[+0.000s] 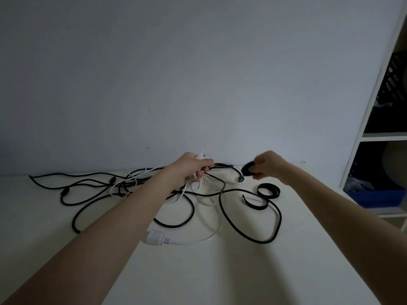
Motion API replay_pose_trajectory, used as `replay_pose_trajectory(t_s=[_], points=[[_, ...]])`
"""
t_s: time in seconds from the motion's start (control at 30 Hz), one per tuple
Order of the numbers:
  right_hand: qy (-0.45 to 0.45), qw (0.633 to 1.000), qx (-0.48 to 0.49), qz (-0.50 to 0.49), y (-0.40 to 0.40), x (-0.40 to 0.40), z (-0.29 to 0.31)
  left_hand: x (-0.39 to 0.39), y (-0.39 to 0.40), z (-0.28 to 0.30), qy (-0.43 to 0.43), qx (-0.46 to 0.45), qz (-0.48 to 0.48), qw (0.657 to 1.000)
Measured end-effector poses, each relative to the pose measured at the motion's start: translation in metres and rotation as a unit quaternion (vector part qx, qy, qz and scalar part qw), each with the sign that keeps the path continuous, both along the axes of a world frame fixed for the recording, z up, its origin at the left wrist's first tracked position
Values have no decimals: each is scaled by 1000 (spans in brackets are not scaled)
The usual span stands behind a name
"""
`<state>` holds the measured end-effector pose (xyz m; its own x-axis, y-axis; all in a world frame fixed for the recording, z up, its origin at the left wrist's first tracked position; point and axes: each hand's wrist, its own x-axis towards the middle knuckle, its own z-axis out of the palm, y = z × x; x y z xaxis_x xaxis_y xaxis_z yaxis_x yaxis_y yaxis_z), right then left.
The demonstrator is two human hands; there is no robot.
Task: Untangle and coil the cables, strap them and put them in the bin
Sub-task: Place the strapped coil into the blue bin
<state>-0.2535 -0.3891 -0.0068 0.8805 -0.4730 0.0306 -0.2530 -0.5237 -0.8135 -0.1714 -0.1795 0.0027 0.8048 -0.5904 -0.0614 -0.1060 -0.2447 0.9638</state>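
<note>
Your left hand grasps a bunch of white cable over the tangle; your right hand pinches a black strap just right of it. Strapping looks premature: the tangle lies uncoiled. Free one cable first.

Left hand grips a bunch of white and black cables above the white table. Right hand pinches a black strap. Two more straps lie near the thick black cable. White plug lies in front. Blue bin sits in the shelf at right.
</note>
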Motion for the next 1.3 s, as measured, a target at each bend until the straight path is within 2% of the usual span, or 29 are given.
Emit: replay_pose_trajectory(t_s=[0.07,0.17,0.27,0.37,0.47,0.53,0.67,0.77,0.87,0.93,1.03,1.13,1.2,1.3], points=[[64,991,-112,-33,-11,-2,-16,-2,-7,0,-4,0,-2,1000],[137,966,-218,-11,-18,-8,-29,-6,-20,1,-20,27,-14,999],[110,951,-288,-10,-20,-11,-23,-8,-31,2,-13,24,-25,999],[115,935,-332,40,-19,-19,-3,-9,-37,1,-8,19,-25,999],[240,887,-367,143,-10,-28,-4,-11,-39,0,-13,25,-33,999],[282,866,-378,168,-12,-29,-20,-13,-38,-1,-19,35,-35,999],[217,889,-372,156,-17,-24,-41,-9,-33,-1,-14,38,-24,999],[146,933,-304,127,-20,-19,-41,-8,-33,2,-14,31,-19,999],[63,982,-150,97,-20,-13,-24,-7,-33,4,-16,29,-18,999],[22,994,-19,109,-16,-14,-8,-6,-34,3,-6,21,-19,1000],[-53,977,137,156,-2,-20,18,-6,-34,0,35,7,-12,999],[-124,931,270,213,17,-18,35,-7,-29,1,180,-41,-55,981],[-138,905,313,251,31,-13,41,-10,-22,4,257,-72,-121,956],[-126,899,319,273,48,-6,39,-12,-11,8,258,-111,-177,943]])
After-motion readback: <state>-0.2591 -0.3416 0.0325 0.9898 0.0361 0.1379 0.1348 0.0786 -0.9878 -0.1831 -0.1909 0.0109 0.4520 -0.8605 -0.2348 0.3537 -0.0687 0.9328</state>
